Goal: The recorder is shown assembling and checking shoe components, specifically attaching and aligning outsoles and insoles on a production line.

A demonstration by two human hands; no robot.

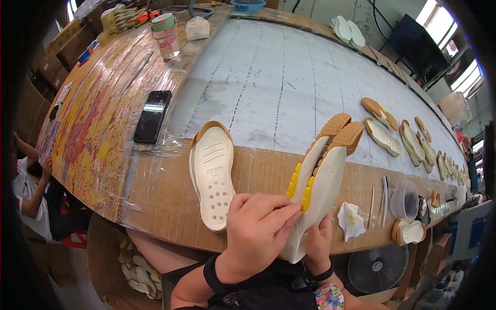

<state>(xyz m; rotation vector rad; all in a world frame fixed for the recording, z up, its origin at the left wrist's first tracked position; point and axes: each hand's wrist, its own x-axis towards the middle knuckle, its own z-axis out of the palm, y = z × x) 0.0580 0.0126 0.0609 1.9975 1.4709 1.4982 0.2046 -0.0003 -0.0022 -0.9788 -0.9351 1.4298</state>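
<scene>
Held pair: I see two cream shoe soles [323,181] pressed face to face, with tan toe ends and yellow side inserts, raised over the near edge of the workbench [268,175].
Long axis: it runs from the heels, low and near my body, up and to the right, with the tan ends pointing away toward the far right.
Left hand: my left hand [257,233] lies over the heel part from the left, its fingers [279,214] curled onto the sole by the yellow inserts, grasping it.
Right hand: my right hand [319,243] is beneath and behind the heels, fingers wrapped on the lower edge (mostly hidden by the soles), so the pair sits between both hands.
Loose sole: a single cream sole with a tan rim [212,173] lies flat on the bench just left of my left hand, inner face up, not touched.
Phone: a black phone [152,116] lies further left.
Containers: a clear plastic cup [404,201] at right has something dark inside, which I cannot identify; a jar with a green lid [166,33] stands at the far left; a blue bowl [248,5] sits at the far edge, contents unseen.
Others: a crumpled white cloth [350,219] lies beside the cup; more sole pairs [382,126] line the right side.
</scene>
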